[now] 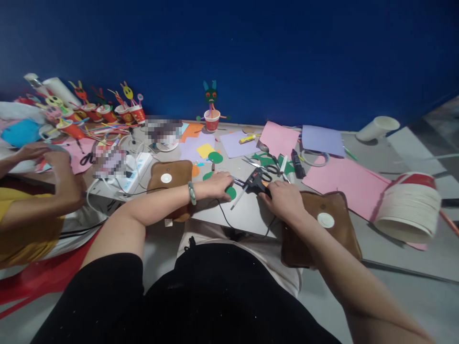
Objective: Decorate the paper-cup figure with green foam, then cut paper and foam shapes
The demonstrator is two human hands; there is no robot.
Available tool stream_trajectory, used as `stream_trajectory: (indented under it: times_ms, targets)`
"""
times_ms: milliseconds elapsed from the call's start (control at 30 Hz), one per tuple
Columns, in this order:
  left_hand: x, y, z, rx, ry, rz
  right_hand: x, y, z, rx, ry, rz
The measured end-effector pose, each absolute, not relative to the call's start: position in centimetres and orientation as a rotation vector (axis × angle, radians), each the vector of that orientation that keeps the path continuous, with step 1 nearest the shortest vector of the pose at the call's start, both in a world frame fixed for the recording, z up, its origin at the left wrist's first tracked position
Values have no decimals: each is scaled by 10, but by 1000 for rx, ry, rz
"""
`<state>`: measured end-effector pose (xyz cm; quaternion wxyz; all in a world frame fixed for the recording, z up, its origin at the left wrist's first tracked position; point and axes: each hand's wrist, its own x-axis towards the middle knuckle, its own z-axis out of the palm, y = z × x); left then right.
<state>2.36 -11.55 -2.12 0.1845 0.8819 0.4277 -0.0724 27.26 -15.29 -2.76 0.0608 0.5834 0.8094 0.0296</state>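
Note:
My right hand (285,198) is closed around the handle of a black glue gun (255,180), which points left over the table's front part. A slim pale stick (238,198) slants down beside it. Close to the gun's front end, my left hand (218,185), with a bangle at the wrist, has its fingers bent down at a green paper circle (231,193) and seems to grip its edge. Another green circle (215,157) lies behind that hand, by a yellow paper square (205,151). Scissors (263,166) and a black marker (297,163) rest beyond the gun.
A paper-cup figure (212,119) stands by the blue wall; several similar ones are at left. Brown cushions (168,172) flank me. Pink paper (344,184) and stacked paper cups (409,208) lie right. A power strip (135,172) and a co-worker's arm (59,177) are left.

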Motion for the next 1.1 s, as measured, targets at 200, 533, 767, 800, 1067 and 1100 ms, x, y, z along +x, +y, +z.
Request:
stream_trajectory:
  times_ms: [200, 533, 767, 800, 1067, 1100]
  targets:
    - [21, -108, -19, 2357, 1182, -166, 291, -160, -18, 2031, 2590, 172]
    - [-39, -53, 4, 2216, 1647, -319, 350, -124, 16, 2458, 1826, 15]
    - [-25, -63, 4, 2389, 1704, -375, 377, -93, -2, 2487, 1525, -114]
    - [-19, -65, 4, 2438, 1632, -403, 379, -90, -4, 2496, 1495, -118]
    - [12, -59, 3, 2307, 1574, -611, 384, -81, -13, 2453, 1481, -167]
    - [12, -57, 3, 2289, 1591, -619, 384, -81, -12, 2430, 1504, -166]
